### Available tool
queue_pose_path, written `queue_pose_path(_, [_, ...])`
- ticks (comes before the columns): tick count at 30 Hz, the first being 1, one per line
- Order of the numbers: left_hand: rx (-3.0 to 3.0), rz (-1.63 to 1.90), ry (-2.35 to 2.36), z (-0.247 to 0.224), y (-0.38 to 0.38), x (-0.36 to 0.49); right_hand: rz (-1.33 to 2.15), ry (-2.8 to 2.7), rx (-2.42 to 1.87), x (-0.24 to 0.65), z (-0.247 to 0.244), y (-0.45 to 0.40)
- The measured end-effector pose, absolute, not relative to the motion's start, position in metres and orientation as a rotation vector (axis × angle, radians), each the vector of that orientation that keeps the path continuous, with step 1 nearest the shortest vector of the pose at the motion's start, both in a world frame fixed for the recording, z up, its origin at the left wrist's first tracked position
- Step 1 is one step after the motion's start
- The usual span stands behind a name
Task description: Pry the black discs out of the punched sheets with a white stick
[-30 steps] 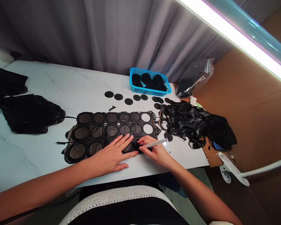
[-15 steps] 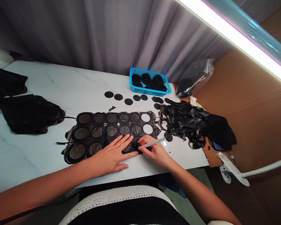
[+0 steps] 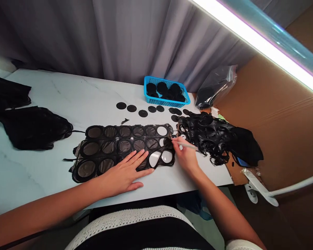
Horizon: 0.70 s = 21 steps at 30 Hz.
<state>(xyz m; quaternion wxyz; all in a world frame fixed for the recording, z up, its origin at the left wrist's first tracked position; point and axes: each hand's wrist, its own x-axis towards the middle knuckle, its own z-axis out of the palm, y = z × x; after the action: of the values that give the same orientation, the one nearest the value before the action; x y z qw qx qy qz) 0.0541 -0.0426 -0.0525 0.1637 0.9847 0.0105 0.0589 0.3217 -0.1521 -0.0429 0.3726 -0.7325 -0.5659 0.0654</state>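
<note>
A black sheet [image 3: 114,139] with rows of round cells lies flat on the white table. My left hand [image 3: 127,173] rests palm down on its near edge, fingers spread, holding nothing. Just beyond the sheet's right end, my right hand [image 3: 185,154] is closed in a pinch on a thin black disc [image 3: 167,143]. It also keeps hold of a pale, pen-like tool [image 3: 187,144] whose tip I cannot make out. Several cells at the right end are open holes showing white, among them a near-row hole [image 3: 154,159] that looks pulled out of round.
Loose black discs [image 3: 143,113] lie behind the sheet. A blue basket [image 3: 167,101] holds more. To the right is a heap of cut black scrap [image 3: 203,133], with a clear bag [image 3: 216,86] behind. Black fabric [image 3: 39,126] lies left. A lamp tube [image 3: 250,38] hangs overhead.
My right hand has moved right and away from me, carrying the black disc off the sheet's near row. Two white holes now show there. My left hand has stayed put.
</note>
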Motion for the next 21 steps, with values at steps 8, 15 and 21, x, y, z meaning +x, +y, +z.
queue_pose_path(8, [2.898,0.083,0.093,-0.049,-0.046,0.053,0.044,-1.100,-2.173,0.382,-0.020,-0.155])
queue_pose_path(15, [2.863,0.086,0.111,-0.047,-0.052,0.058,-0.373,-0.941,-1.961,0.400,-0.015,-0.177])
queue_pose_path(21, [2.816,0.072,0.063,-0.041,-0.053,0.061,0.177,-0.875,-1.618,0.364,-0.008,-0.162])
